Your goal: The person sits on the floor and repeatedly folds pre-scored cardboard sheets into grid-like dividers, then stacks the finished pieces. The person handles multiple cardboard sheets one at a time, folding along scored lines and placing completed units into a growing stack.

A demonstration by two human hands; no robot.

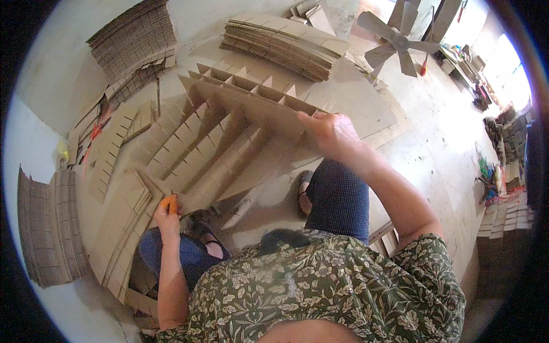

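A long slotted cardboard strip (260,98) crosses several other slotted strips in a partly interlocked divider grid. My right hand (331,132) pinches this strip at its right end, thumb on the near face. Fanned cardboard strips (191,134) spread below it toward the left, their slots showing as short dark lines. My left hand (167,214) is closed at the near left, beside the lower ends of these strips. Something orange (168,203) shows at its fingertips; whether it is a finger cover or a held piece, I cannot tell.
A stack of cardboard sheets (280,43) lies at the back. Slotted strips are piled at the upper left (134,43) and far left (51,226). Cardboard sheets (123,228) lean beside my left knee. A standing fan (398,43) is at the back right.
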